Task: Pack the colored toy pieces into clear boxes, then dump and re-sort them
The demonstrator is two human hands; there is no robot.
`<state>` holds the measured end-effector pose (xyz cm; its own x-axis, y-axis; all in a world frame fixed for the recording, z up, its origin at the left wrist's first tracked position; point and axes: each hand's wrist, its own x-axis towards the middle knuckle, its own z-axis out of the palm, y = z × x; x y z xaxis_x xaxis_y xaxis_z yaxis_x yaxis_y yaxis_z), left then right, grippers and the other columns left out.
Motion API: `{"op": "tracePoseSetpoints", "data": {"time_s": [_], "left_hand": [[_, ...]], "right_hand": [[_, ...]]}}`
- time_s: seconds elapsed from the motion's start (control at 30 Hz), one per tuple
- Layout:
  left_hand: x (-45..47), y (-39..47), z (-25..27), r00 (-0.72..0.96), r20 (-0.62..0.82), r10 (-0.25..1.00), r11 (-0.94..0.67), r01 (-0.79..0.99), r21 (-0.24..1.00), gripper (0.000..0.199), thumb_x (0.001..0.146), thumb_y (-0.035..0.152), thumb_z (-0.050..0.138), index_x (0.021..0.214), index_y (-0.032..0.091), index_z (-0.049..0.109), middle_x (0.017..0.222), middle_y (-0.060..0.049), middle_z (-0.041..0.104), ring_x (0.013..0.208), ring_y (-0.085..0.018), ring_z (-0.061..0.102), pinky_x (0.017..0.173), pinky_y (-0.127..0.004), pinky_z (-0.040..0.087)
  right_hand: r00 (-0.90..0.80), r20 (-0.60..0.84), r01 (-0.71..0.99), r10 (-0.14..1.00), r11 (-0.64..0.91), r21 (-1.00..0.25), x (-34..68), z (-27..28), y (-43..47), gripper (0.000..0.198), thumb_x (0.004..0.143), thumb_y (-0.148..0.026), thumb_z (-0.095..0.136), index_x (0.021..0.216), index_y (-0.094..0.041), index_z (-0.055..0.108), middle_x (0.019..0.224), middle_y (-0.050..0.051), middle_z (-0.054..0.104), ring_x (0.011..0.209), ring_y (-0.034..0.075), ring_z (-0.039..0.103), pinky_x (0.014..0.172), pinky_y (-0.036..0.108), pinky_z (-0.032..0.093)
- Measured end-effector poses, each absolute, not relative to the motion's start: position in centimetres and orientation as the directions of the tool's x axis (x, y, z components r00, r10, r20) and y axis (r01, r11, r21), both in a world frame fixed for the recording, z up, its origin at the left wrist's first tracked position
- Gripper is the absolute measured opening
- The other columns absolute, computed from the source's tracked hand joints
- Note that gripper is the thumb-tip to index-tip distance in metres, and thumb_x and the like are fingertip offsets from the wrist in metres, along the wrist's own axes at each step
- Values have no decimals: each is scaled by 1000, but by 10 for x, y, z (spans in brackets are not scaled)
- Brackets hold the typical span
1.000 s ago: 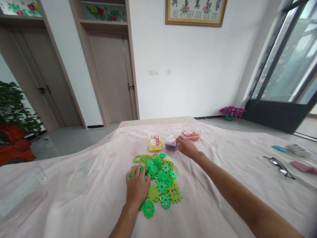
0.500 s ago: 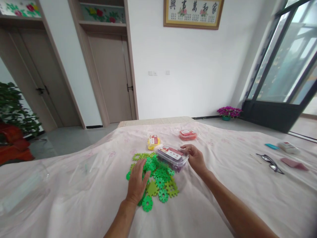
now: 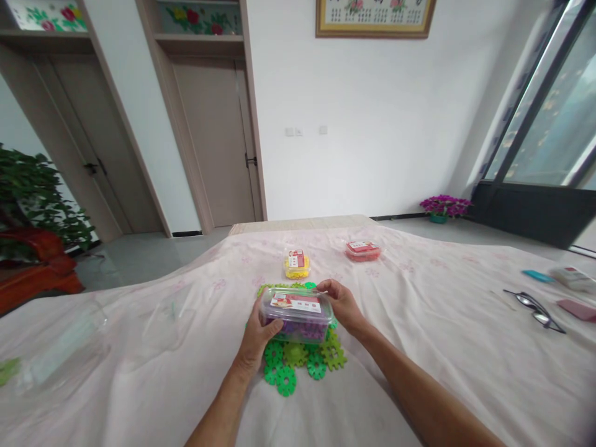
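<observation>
A clear plastic box (image 3: 302,326) with purple pieces inside and a red-and-white label on its lid is between my hands. My left hand (image 3: 256,332) grips its left end, thumb across the front side. Around the right back corner of the lid, the fingers of my right hand (image 3: 342,305) are bent and closed, touching the edge. Beneath and in front of the box lies a pile of green notched discs (image 3: 285,380) and yellow-green square pieces (image 3: 333,354), partly hidden by it.
Behind the pile sit a box of yellow pieces (image 3: 297,266) and a box of red pieces (image 3: 363,251). Eyeglasses (image 3: 535,310), a blue item (image 3: 537,275) and a dark pink case (image 3: 577,310) lie at right. Clear plastic packaging (image 3: 65,347) is at left on the pale cloth (image 3: 153,397).
The purple box has moved left and nearer, over the green pile. My left hand has left the green pieces and taken hold of the box's left end. The view has shifted slightly.
</observation>
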<state>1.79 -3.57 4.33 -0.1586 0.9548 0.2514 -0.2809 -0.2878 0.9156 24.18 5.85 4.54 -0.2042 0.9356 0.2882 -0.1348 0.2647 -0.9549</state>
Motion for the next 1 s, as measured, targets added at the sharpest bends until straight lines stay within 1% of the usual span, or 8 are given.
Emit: {"op": "tracePoseSetpoints", "data": {"time_s": [0.1, 0.17, 0.2, 0.3, 0.4, 0.53, 0.77, 1.0], "left_hand": [[16, -29, 38, -245, 320, 915, -361, -145, 921, 108, 63, 44, 87, 152, 17, 32, 147, -17, 50, 133, -32, 52, 114, -45, 40], [17, -27, 36, -302, 373, 878, -398, -25, 917, 107, 64, 43, 86, 152, 18, 30, 147, -17, 48, 131, -31, 53, 111, -46, 43], [19, -27, 35, -325, 400, 857, -410, 40, 911, 106, 65, 43, 86, 152, 18, 29, 146, -17, 49, 130, -31, 54, 109, -46, 44], [25, -30, 32, -393, 486, 780, -409, 267, 872, 105, 65, 45, 85, 152, 19, 32, 140, -16, 50, 129, -32, 54, 108, -48, 45], [28, -32, 27, -404, 551, 730, -387, 420, 821, 105, 65, 47, 85, 152, 20, 33, 135, -15, 49, 126, -33, 54, 106, -49, 47], [26, -31, 22, -364, 581, 728, -382, 488, 785, 102, 70, 46, 81, 154, 21, 29, 130, -13, 49, 123, -32, 55, 102, -49, 50], [27, -31, 22, -347, 629, 695, -351, 601, 718, 99, 71, 48, 78, 153, 20, 31, 123, -11, 50, 117, -30, 56, 97, -47, 53], [27, -33, 21, -314, 666, 677, -356, 652, 670, 99, 73, 52, 76, 154, 19, 29, 125, -13, 50, 121, -32, 53, 101, -49, 49]], "right_hand": [[-102, 396, 137, 912, 408, -903, 246, 54, 57, 15, 83, -33, 61, 89, -20, 67, 84, 2, 72, 77, 18, 68, 74, 34, 55], [-149, 503, 303, 851, 524, -796, 242, 68, 43, 20, 91, -30, 52, 95, -21, 69, 92, 4, 73, 88, 20, 68, 84, 38, 54], [-224, 553, 345, 802, 596, -725, 238, 76, 33, 21, 93, -31, 52, 101, -22, 70, 100, 5, 73, 94, 21, 68, 89, 39, 52], [-429, 636, 386, 641, 767, -513, 217, 98, 3, 32, 88, -37, 67, 117, -25, 68, 114, 7, 72, 108, 24, 64, 96, 41, 49], [-474, 639, 432, 605, 793, -430, 197, 106, -16, 38, 81, -39, 77, 115, -25, 69, 116, 7, 72, 108, 25, 64, 96, 40, 48], [-472, 621, 480, 626, 773, -414, 188, 104, -20, 33, 81, -35, 78, 111, -24, 71, 112, 6, 73, 104, 25, 65, 93, 39, 49], [-512, 557, 485, 654, 755, -440, 195, 115, -23, 31, 82, -33, 77, 112, -26, 74, 111, 3, 74, 103, 22, 67, 92, 35, 49], [-559, 512, 471, 652, 758, -451, 200, 124, -25, 31, 81, -28, 76, 112, -29, 75, 111, -1, 76, 106, 21, 68, 95, 33, 51]]}}
